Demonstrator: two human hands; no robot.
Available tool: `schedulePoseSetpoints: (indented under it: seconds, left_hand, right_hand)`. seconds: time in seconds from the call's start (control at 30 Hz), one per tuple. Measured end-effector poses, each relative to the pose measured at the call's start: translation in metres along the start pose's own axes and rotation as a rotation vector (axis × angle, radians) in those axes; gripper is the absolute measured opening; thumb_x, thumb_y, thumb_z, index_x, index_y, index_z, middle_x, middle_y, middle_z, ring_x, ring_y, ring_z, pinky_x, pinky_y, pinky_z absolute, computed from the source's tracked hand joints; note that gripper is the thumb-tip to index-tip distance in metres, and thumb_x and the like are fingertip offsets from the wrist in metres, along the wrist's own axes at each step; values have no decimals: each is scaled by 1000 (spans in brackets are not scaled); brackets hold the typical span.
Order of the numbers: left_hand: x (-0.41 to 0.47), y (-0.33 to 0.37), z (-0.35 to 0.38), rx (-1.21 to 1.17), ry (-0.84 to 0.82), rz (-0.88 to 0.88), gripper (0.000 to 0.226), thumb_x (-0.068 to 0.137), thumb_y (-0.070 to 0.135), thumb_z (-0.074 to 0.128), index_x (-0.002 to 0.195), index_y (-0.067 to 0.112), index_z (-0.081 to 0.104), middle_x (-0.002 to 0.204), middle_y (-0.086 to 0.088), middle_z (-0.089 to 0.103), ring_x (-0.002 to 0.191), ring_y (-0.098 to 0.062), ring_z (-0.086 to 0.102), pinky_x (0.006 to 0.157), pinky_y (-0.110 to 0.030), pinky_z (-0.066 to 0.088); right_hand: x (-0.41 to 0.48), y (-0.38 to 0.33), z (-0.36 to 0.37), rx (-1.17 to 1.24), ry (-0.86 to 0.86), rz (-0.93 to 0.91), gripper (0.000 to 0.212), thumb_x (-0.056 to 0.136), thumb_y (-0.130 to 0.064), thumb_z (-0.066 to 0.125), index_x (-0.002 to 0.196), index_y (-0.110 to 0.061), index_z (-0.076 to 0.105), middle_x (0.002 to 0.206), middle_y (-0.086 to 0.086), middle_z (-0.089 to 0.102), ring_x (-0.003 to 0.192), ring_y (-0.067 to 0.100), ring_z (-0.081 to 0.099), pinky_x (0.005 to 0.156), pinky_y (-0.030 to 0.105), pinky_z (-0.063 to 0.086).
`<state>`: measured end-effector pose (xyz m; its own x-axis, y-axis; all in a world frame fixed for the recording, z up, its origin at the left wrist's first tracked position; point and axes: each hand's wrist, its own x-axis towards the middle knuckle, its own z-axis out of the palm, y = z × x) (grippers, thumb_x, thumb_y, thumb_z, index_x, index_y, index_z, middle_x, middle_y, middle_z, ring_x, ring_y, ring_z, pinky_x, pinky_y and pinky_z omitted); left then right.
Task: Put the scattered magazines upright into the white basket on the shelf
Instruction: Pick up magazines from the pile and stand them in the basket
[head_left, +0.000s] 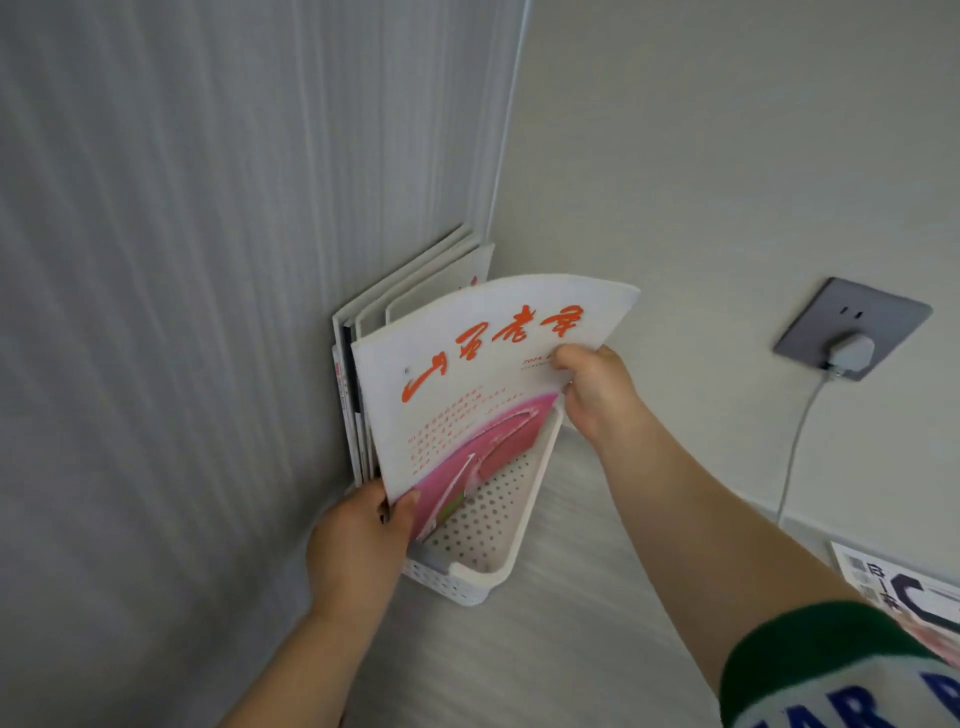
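Note:
A white perforated basket (511, 525) stands on the pale shelf (561, 623), pushed into the corner by the ribbed wall. Several magazines (415, 291) stand upright in its far-left side. A white magazine (467, 384) with red script and a pink picture is tilted inside the basket, its top bending rightwards. My left hand (358, 545) pinches its lower near corner. My right hand (597, 389) grips its right edge near the top.
Another magazine (904, 597) lies flat on the shelf at the far right. A grey wall socket (852, 327) holds a white charger (849, 353) whose cable hangs down the right wall. The ribbed wall (182, 312) closes off the left side.

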<state>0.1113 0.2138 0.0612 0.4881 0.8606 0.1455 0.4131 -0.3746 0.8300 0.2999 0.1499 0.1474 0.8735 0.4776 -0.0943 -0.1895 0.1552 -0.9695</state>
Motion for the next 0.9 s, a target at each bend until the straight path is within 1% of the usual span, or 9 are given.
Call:
schedulePoseSetpoints:
  seconds: [0.1,0.2,0.3,0.4,0.5,0.63,0.77,0.83,0.9]
  left_hand:
    - [-2,-2,3,70,0,11,20,82,24,61,92,8,67,88,-17,72,79,-32,65,66,-37,52]
    - [0,-2,6,101,9,61,21,81,25,61,83,5,67,77,-16,72,68,-31,64,60,-37,52]
    - [1,-2,8,123,37,92,19,79,21,65,71,4,66,65,-16,70,55,-28,58,50,-28,41]
    - [0,-3,9,140,59,99,12,74,13,71,67,4,66,59,-16,68,48,-29,59,49,-26,38]
    - [-4,-9,8,82,66,60,3,74,12,69,76,10,68,72,-12,71,59,-26,63,54,-26,41]
    - [-12,-19,7,-48,141,8,33,65,6,75,95,11,61,97,-12,63,76,-27,59,66,-30,44]
    - [-17,-20,10,-84,144,15,71,61,0,77,124,0,44,127,-22,50,112,-31,49,93,-39,36]
    - [-19,-22,13,-101,113,22,76,64,1,74,131,3,37,135,-18,46,121,-29,44,100,-37,32]
    - [-20,-24,15,-106,108,8,77,66,0,72,133,8,35,139,-14,43,126,-28,42,103,-35,30]
  right_hand:
    - [6,12,0,-19,22,35,31,78,14,37,71,-11,55,70,2,60,63,12,58,49,20,47]
    - [14,16,5,-34,76,12,28,79,12,39,77,-11,56,74,0,57,68,10,53,45,11,44]
    - [23,19,13,-80,74,4,36,80,12,40,110,-5,50,84,-1,57,76,11,55,54,19,43]
    - [29,23,20,-129,35,-16,48,80,11,41,123,-10,40,86,-5,55,80,8,54,59,20,43]
    - [33,27,28,-155,-36,-1,53,82,6,47,129,-16,37,103,-4,58,80,2,54,60,20,43]
    - [39,34,34,-207,-110,60,60,84,7,40,136,-19,29,139,2,42,85,3,49,48,10,46]
    - [49,37,41,-285,-114,83,64,83,8,37,140,-19,23,149,4,29,123,17,38,68,14,43]
    - [56,36,47,-311,-110,86,66,84,8,35,141,-19,20,150,3,27,131,22,33,70,18,41]
    - [65,35,53,-308,-118,81,66,84,10,34,142,-17,18,150,5,27,132,23,32,80,25,35]
